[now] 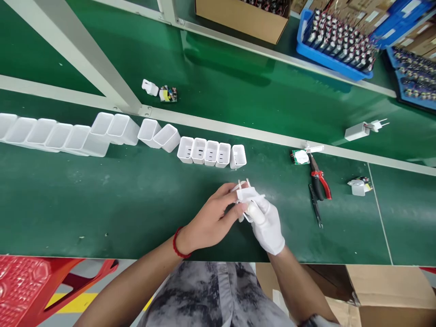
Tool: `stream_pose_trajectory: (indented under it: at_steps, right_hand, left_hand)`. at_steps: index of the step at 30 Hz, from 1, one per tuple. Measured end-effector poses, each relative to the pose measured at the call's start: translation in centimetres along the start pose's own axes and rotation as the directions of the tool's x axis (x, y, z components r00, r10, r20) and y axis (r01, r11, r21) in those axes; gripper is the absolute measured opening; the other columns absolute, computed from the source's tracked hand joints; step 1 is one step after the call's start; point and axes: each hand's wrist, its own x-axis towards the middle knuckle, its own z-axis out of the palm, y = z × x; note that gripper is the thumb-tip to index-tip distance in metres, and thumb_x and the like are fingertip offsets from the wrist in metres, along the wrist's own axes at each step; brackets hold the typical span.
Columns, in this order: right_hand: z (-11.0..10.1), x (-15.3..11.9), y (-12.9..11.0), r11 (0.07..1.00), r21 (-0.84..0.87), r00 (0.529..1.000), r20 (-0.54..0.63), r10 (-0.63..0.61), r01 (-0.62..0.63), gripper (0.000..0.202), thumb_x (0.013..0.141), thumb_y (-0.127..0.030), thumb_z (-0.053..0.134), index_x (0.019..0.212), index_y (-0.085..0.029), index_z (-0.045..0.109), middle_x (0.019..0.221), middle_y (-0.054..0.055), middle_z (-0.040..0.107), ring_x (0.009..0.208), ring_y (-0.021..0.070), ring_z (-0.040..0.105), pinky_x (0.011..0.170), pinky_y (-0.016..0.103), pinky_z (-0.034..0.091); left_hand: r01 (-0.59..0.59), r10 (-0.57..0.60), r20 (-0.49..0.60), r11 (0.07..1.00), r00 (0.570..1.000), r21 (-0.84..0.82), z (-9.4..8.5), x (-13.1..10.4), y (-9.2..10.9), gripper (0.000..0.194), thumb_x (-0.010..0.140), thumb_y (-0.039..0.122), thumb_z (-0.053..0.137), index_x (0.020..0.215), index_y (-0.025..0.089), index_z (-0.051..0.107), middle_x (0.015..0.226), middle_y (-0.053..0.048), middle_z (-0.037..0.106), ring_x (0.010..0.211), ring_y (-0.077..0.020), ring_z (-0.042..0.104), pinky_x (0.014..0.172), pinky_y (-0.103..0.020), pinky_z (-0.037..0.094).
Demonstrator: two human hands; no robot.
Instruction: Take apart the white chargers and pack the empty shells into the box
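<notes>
My bare left hand (pixel 211 220), with a red cord at the wrist, pinches a white plug housing (pixel 245 194) between thumb and fingers. Two metal prongs stick up from its far end. My right hand (pixel 269 229), in a white glove, grips the same housing from the right, its fingers closed around the near side. Part of the housing is hidden by my fingers and blends with the glove. Just beyond my hands stands a row of white plastic cases (pixel 211 153), open side up, several with slots in the bottom.
More white cases (pixel 56 136) line the left. Red-handled pliers (pixel 318 179), a black tool (pixel 315 206) and circuit boards (pixel 301 157) lie right. An assembled adapter (pixel 357 131) is behind. A blue tray (pixel 335 45) of parts and a cardboard box (pixel 238 18) stand on the shelf.
</notes>
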Motion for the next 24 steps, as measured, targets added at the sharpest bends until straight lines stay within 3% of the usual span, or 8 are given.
stream_pose_trajectory:
  at_steps: [4, 7, 11, 13, 15, 17, 20, 24]
  right_hand:
    - [-1.8, 0.3, -0.3, 0.998, -0.056, 0.983, 0.179, 0.044, -0.035, 0.051, 0.089, -0.059, 0.058, 0.129, -0.027, 0.064, 0.109, 0.006, 0.071, 0.095, 0.0227, 0.065, 0.089, 0.039, 0.053]
    - [-3.5, -0.1, -0.9, 0.975, -0.196, 0.981, 0.184, -0.069, 0.105, 0.060, 0.096, -0.064, 0.035, 0.133, -0.025, 0.062, 0.126, 0.010, 0.065, 0.103, 0.0249, 0.064, 0.096, 0.044, 0.051]
    - [-3.2, -0.8, -1.6, 0.762, -0.542, 0.931, 0.128, -0.342, 0.354, 0.057, 0.086, -0.053, 0.064, 0.136, -0.026, 0.058, 0.123, 0.010, 0.062, 0.088, 0.0211, 0.065, 0.081, 0.039, 0.056]
    - [-2.5, -0.9, -2.0, 0.723, -0.596, 0.924, 0.092, -0.371, 0.350, 0.056, 0.080, -0.044, 0.073, 0.132, -0.026, 0.060, 0.115, 0.008, 0.066, 0.089, 0.0219, 0.065, 0.079, 0.037, 0.056]
    - [-2.1, -0.6, -2.5, 0.851, -0.471, 0.955, -0.053, -0.291, 0.234, 0.046, 0.084, -0.041, 0.068, 0.127, -0.026, 0.063, 0.103, 0.006, 0.069, 0.082, 0.0203, 0.065, 0.071, 0.033, 0.056]
    - [-2.2, 0.0, -3.1, 0.990, -0.115, 0.981, -0.169, -0.099, 0.080, 0.042, 0.087, -0.044, 0.062, 0.123, -0.025, 0.065, 0.095, 0.005, 0.070, 0.069, 0.0175, 0.062, 0.053, 0.028, 0.052]
    - [-3.1, 1.2, -4.1, 0.922, 0.376, 0.986, -0.102, 0.134, -0.086, 0.041, 0.084, -0.048, 0.059, 0.115, -0.024, 0.069, 0.093, 0.004, 0.070, 0.060, 0.0147, 0.057, 0.037, 0.023, 0.042]
    - [-3.8, 2.1, -4.5, 0.828, 0.532, 0.969, -0.053, 0.240, -0.176, 0.029, 0.080, -0.040, 0.063, 0.104, -0.026, 0.072, 0.102, 0.002, 0.072, 0.070, 0.0135, 0.062, 0.041, 0.019, 0.045]
  left_hand:
    - [0.083, -0.085, -0.019, 0.992, 0.996, -0.098, -0.4, 0.3, -0.8, 0.030, 0.099, 0.039, 0.050, 0.119, 0.023, 0.067, 0.124, -0.008, 0.060, 0.111, -0.0218, 0.060, 0.097, -0.032, 0.049]
    - [0.106, -0.111, -0.034, 0.986, 0.993, -0.133, -0.5, 0.4, -0.9, 0.030, 0.099, 0.040, 0.050, 0.113, 0.021, 0.069, 0.118, -0.008, 0.063, 0.107, -0.0214, 0.060, 0.095, -0.033, 0.049]
    - [0.177, -0.185, -0.066, 0.978, 0.981, -0.109, 0.1, 0.5, -0.3, 0.035, 0.098, 0.045, 0.052, 0.114, 0.020, 0.069, 0.102, -0.006, 0.063, 0.095, -0.0193, 0.062, 0.084, -0.030, 0.053]
    - [0.205, -0.209, -0.081, 0.977, 0.975, -0.053, 0.5, 0.5, 0.3, 0.043, 0.095, 0.048, 0.056, 0.126, 0.021, 0.064, 0.101, -0.006, 0.063, 0.090, -0.0180, 0.063, 0.079, -0.028, 0.055]
    - [0.195, -0.197, -0.091, 0.980, 0.976, -0.036, 0.6, 0.3, 0.9, 0.054, 0.092, 0.050, 0.059, 0.138, 0.022, 0.055, 0.107, -0.007, 0.063, 0.087, -0.0170, 0.065, 0.077, -0.029, 0.057]
    - [0.169, -0.175, -0.088, 0.983, 0.981, -0.072, 0.6, 0.0, 1.4, 0.057, 0.093, 0.049, 0.059, 0.143, 0.024, 0.050, 0.114, -0.008, 0.063, 0.086, -0.0165, 0.067, 0.077, -0.031, 0.060]
    - [0.117, -0.125, -0.086, 0.989, 0.988, -0.089, 0.4, -0.6, 1.6, 0.048, 0.096, 0.044, 0.055, 0.142, 0.029, 0.051, 0.120, -0.008, 0.064, 0.090, -0.0168, 0.068, 0.080, -0.032, 0.062]
    - [0.093, -0.095, -0.087, 0.995, 0.992, -0.029, 0.3, -0.8, 1.4, 0.041, 0.098, 0.039, 0.051, 0.138, 0.027, 0.055, 0.118, -0.009, 0.065, 0.092, -0.0170, 0.068, 0.080, -0.032, 0.062]
